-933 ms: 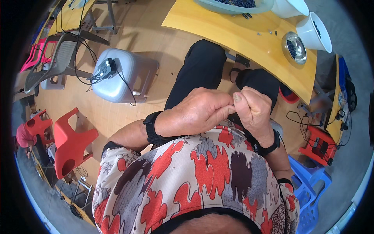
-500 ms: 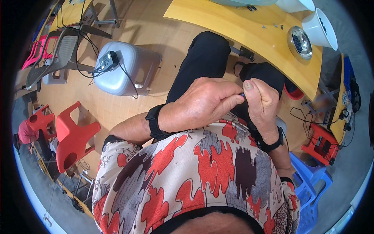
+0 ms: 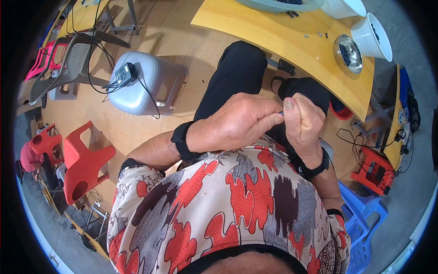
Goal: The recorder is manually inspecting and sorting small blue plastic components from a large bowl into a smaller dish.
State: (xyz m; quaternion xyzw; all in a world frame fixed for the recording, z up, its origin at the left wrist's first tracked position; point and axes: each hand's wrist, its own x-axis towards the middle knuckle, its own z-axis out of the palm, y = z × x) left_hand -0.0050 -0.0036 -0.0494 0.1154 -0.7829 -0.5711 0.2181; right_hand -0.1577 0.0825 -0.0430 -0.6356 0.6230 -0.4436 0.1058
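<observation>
In front of my belly the two hands meet. My left hand (image 3: 239, 119) is closed, its thumb and forefinger pinching a small dark blue piece (image 3: 281, 113) of a kind too small to make out. Curled into a fist, my right hand (image 3: 304, 119) presses its thumb against the other end of that piece. Most of the piece is hidden by the fingers. Beyond my knees, on the yellow table (image 3: 260, 26), a steel bowl (image 3: 356, 65) holds small dark parts. A few loose dark parts (image 3: 292, 14) and tiny pieces (image 3: 319, 35) lie on the tabletop.
White buckets (image 3: 379, 44) and a pale basin (image 3: 255, 5) stand at the far right of the table. To my left are a grey stool (image 3: 132, 98) bearing a black device (image 3: 124, 75) with cables, and a red stool (image 3: 80, 160). A blue chair (image 3: 362, 219) is at right.
My hands keep their pinch on the small piece and have barely moved. The whole view has shifted slightly, with the table lower in it.
</observation>
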